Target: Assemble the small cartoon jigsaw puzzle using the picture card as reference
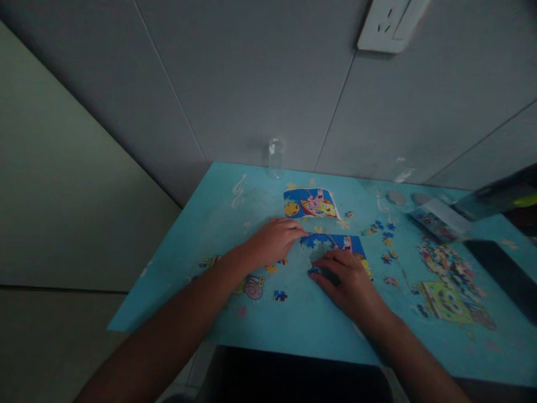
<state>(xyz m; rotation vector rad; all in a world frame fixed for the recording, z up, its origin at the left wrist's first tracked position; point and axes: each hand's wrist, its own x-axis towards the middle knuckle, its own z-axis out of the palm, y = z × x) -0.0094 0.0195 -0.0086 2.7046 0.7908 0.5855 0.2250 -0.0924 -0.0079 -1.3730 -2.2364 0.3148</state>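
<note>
A partly joined jigsaw puzzle (358, 245) lies on the light blue table, showing blue ground and cartoon figures, with a gap on its lower left. My left hand (277, 239) rests at its upper left corner, fingers together and fingertips holding the edge. Below the gap, my right hand (342, 275) is closed, thumb and fingers pinching a small blue puzzle piece (314, 270); the palm hides part of the puzzle. Just beyond stands the picture sheet (310, 202) with the same cartoon. One loose blue and red piece (280, 295) lies between my forearms.
Loose pieces (388, 235) are scattered to the right, with a larger heap (451, 266) farther over. A dark flat object (503, 274) lies beside the heap. One clear jar (275, 158) stands by the wall. A transparent package (438, 218) and round lids (396, 197) are at the back right.
</note>
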